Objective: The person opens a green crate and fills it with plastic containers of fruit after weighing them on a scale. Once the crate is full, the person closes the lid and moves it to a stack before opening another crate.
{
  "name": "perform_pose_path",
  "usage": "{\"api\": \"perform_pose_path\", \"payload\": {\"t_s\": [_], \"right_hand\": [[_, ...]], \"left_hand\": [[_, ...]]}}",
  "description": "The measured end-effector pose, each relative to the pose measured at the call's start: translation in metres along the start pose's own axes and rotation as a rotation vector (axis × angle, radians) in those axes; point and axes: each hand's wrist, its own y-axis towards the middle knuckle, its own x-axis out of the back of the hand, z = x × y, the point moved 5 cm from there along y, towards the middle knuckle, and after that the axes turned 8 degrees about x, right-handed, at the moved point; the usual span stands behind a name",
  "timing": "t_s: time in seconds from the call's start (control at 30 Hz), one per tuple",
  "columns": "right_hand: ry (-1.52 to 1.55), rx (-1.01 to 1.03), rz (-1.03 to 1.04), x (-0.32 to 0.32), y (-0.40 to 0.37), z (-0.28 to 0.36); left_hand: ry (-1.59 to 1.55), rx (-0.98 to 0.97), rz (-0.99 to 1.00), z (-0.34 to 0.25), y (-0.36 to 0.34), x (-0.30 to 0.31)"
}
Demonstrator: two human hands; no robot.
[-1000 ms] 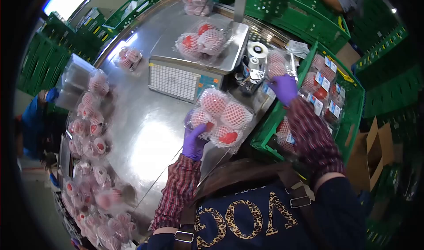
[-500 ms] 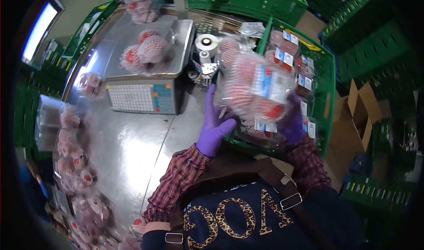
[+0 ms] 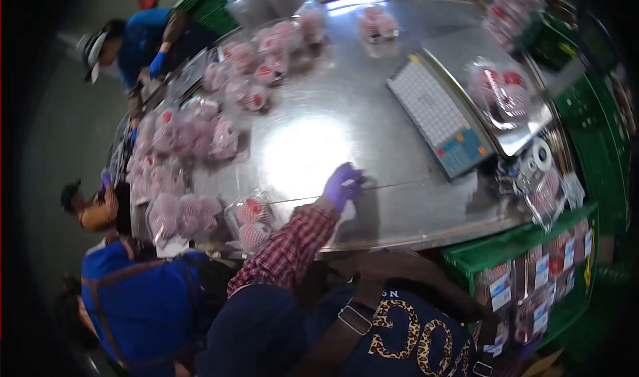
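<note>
light: overhead, bright — hot glare patch on the steel desk [image 3: 303,154] | blur: heavy motion smear throughout | edges: fisheye bend, black vignette — corners dim, soft

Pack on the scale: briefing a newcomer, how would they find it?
Find the steel table, then the weighing scale with a white keypad on it. The clear pack of red netted fruit lies alone on the scale's platter, not on the tabletop.

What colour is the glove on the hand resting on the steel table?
Purple. The left hand wears it, seen best in the head view.
</note>
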Motion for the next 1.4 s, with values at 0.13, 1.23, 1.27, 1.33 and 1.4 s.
{"api": "perform_pose_path", "payload": {"t_s": [0.13,1.23,1.27,1.33,1.4], "right_hand": [[-0.081,-0.170,-0.126,-0.034,0.034,-0.080],[2.116,-0.694,0.518,-0.165,0.417,0.376],[2.190,-0.721,0.649,-0.169,0.399,0.372],[2.188,-0.497,0.572,-0.160,0.355,0.363],[2.354,-0.701,0.500,-0.122,0.313,0.357]], "left_hand": [[-0.524,-0.190,-0.455,-0.047,-0.001,0.160],[1.213,-0.830,-0.721,-0.215,-0.124,0.108],[1.248,-0.906,-0.651,-0.235,-0.108,0.087],[1.380,-0.936,-0.514,-0.258,-0.108,-0.013],[1.242,-1.182,-0.311,-0.268,-0.100,-0.093]]}}
